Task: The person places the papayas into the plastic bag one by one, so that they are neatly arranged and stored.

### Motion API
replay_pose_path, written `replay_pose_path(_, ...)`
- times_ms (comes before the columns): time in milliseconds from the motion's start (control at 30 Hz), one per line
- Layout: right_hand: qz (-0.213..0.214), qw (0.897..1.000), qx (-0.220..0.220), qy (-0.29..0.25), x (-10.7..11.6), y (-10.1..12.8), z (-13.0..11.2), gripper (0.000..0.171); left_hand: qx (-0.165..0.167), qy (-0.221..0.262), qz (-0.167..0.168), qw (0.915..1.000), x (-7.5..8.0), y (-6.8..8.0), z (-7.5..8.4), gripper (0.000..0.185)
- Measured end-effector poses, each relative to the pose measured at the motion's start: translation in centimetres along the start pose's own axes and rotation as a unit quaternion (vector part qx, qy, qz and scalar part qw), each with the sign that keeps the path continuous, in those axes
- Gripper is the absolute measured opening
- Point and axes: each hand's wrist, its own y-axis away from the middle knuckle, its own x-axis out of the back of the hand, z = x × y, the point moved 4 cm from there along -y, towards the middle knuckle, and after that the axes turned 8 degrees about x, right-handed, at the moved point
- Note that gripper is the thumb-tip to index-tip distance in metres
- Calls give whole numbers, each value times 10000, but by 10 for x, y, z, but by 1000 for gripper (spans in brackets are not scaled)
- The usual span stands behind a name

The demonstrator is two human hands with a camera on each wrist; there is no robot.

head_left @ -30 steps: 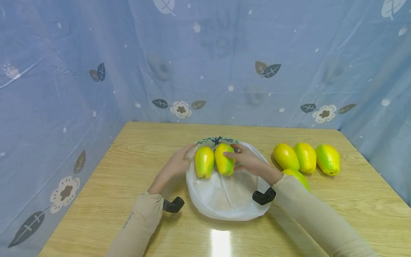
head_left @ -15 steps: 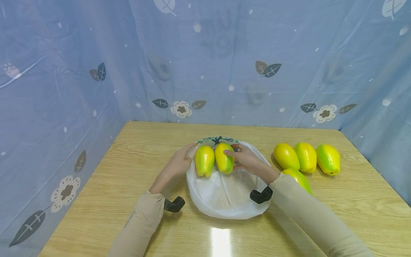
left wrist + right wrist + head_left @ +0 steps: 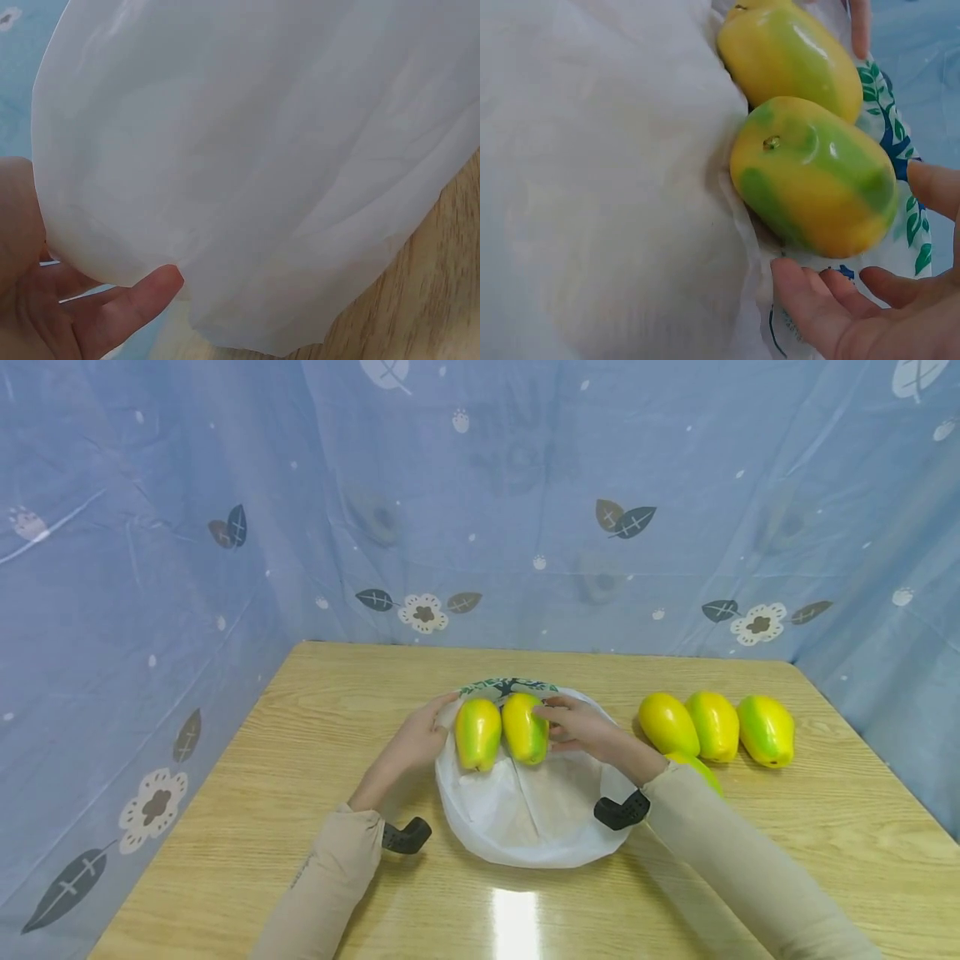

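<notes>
A: Two papayas (image 3: 501,732) are seen lying on the white bag (image 3: 528,810), at its far rim.

B: That rim is pinched by the left hand (image 3: 417,739); the right hand (image 3: 581,731) lies open beside them. The mouth is best held wide.

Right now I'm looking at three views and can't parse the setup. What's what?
No machine here: a person works with two bare hands, wearing one camera on the head and one on each wrist. The head view looks down at a wooden table. On it lies a white bag, with two yellow-green papayas at its far edge. More papayas lie to the right. The left hand holds the bag's edge; its wrist view shows mostly white fabric and fingers beneath. The right hand touches the nearer papaya, fingers open; its wrist view shows both fruits close up.
</notes>
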Motion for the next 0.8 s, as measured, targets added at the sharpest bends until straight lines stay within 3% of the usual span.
replay_pose_path(800,-301,9938,608,-881,42,37,-25,63,126,23,-6,9999,1,0,-1,58)
